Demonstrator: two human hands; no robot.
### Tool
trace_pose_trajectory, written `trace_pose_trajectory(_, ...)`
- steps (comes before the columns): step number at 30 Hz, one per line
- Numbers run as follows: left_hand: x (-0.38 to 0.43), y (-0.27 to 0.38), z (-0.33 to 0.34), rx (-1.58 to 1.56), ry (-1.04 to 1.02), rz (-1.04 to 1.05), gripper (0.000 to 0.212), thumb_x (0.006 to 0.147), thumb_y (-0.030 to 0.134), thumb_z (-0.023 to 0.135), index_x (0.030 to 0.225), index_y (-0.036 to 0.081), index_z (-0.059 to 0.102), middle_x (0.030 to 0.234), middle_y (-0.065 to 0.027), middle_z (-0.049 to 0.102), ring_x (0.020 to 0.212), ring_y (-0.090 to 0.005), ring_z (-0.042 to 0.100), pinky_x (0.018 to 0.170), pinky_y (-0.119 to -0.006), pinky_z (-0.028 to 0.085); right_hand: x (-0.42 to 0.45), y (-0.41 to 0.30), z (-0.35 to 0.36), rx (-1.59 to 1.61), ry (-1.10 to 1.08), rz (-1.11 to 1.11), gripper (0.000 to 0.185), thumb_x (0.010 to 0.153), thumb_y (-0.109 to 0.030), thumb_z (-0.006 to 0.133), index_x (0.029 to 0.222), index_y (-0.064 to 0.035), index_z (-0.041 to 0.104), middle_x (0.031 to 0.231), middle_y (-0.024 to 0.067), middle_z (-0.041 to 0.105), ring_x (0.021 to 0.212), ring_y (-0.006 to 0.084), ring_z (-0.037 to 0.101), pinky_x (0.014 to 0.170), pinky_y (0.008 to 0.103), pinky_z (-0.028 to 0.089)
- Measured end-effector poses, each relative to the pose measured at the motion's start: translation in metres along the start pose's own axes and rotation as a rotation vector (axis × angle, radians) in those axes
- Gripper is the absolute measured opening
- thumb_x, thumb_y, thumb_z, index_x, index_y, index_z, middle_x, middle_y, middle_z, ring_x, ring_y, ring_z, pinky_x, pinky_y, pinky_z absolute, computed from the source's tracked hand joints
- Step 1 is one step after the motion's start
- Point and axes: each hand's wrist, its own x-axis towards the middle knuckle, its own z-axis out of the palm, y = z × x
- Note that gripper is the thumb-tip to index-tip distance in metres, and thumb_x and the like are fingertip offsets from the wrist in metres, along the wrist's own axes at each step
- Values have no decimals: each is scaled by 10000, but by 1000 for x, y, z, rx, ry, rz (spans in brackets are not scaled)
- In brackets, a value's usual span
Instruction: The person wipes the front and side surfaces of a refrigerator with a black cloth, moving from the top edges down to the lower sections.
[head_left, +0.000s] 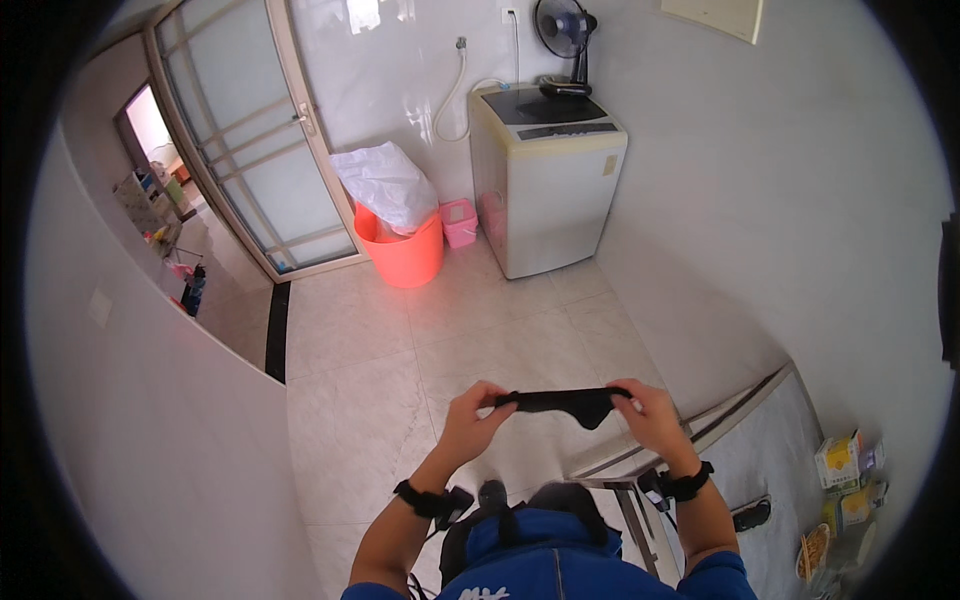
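A small black cloth item, perhaps a sock (562, 401), is stretched sideways in the air before my body. My left hand (476, 420) pinches its left end between thumb and fingers. Its right end is gripped by my right hand (645, 416) in the same way. A short flap of the cloth hangs down near the right end. Both wrists wear black straps with small devices.
Ahead stand a washing machine (562, 195) with a fan (566, 34) on top, a pink bucket (459, 223) and an orange tub (405, 259) holding a white sack (390, 184). A metal-edged table (727, 457) with packages is at right; a glass door (240, 127) is at left.
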Motion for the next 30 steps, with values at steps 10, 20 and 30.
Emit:
trace_pose_trajectory(10,257,-49,12,-92,-240,58,161,854,25,600,1002,24,534,1023,-77,620,935,-128,572,843,-261,443,185,95,-1,2,288,145,153,860,-77,584,992,-2,610,794,155,643,693,225,634,607,303,496)
trace_pose_trajectory(20,525,-56,-18,-271,-120,20,160,887,57,584,1026,36,508,893,-13,554,831,-84,526,738,-219,430,481,148,-23,-71,513,-80,147,848,-83,615,976,-11,609,829,123,634,723,224,602,665,286,465)
trace_pose_trajectory(30,788,-89,-31,-437,-171,-53,148,887,58,585,1015,39,512,827,29,510,760,-47,462,664,-189,370,689,173,-29,239,531,142,221,957,-222,494,1010,-10,531,801,131,585,760,159,531,704,297,444)
